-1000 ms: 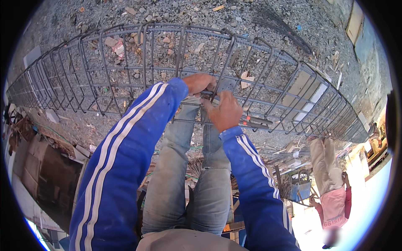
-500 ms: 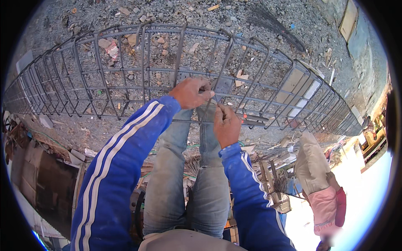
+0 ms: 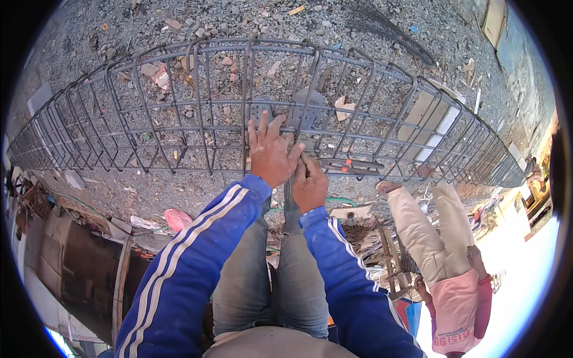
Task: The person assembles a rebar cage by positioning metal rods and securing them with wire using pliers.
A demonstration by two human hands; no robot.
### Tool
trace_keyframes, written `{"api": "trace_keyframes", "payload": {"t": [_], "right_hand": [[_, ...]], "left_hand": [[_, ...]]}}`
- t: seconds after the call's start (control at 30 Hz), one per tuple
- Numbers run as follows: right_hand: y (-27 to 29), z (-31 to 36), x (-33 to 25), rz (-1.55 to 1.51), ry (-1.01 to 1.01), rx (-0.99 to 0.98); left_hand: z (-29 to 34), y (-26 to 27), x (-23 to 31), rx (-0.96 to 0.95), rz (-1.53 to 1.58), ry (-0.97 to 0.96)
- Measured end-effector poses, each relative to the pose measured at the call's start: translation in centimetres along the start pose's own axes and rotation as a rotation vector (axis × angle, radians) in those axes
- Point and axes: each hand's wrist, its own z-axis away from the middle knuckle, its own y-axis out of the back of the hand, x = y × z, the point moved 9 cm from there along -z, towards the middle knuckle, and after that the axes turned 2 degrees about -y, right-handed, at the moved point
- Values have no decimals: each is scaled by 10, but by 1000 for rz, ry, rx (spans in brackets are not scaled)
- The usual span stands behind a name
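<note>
A long rebar cage [image 3: 197, 101] of dark bars and bent stirrups stretches across in front of me. My left hand [image 3: 271, 152] is over its near side, three fingers stretched out, thumb and forefinger drawn together. Close beside it my right hand [image 3: 310, 186] is closed in a pinch, its fingertips meeting the left thumb at a bar. Whatever lies between the fingertips is too small to make out. Dark pincers [image 3: 352, 167] with orange marks lie on the cage just right of my right hand, apart from it.
Gravel [image 3: 239, 24] with stones and scraps lies under and beyond the cage. My shoes [image 3: 308, 110] show through the bars. At lower right stands another person in a pink top [image 3: 456, 307]. Boards [image 3: 427, 122] lie under the cage's right part; timber [image 3: 388, 256] lies behind me.
My left hand has turned and spread three fingers upward. My right hand has moved slightly left and down, away from the pincers. The other person has stepped nearer the cage, now showing both legs.
</note>
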Motion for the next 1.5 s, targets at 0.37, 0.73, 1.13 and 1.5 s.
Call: {"api": "trace_keyframes", "payload": {"t": [0.37,0.73,1.13,1.5], "right_hand": [[4,-1,2,89,96,-130],[15,-6,-8,-74,61,-117],[-63,14,-18,-161,-164,-167],[-13,-129,-23,509,33,-510]], "left_hand": [[-19,16,14,47,233,138],[8,-9,-10,58,140,304],[-34,-4,30,-444,-193,-95],[66,11,-69,116,873,884]]}}
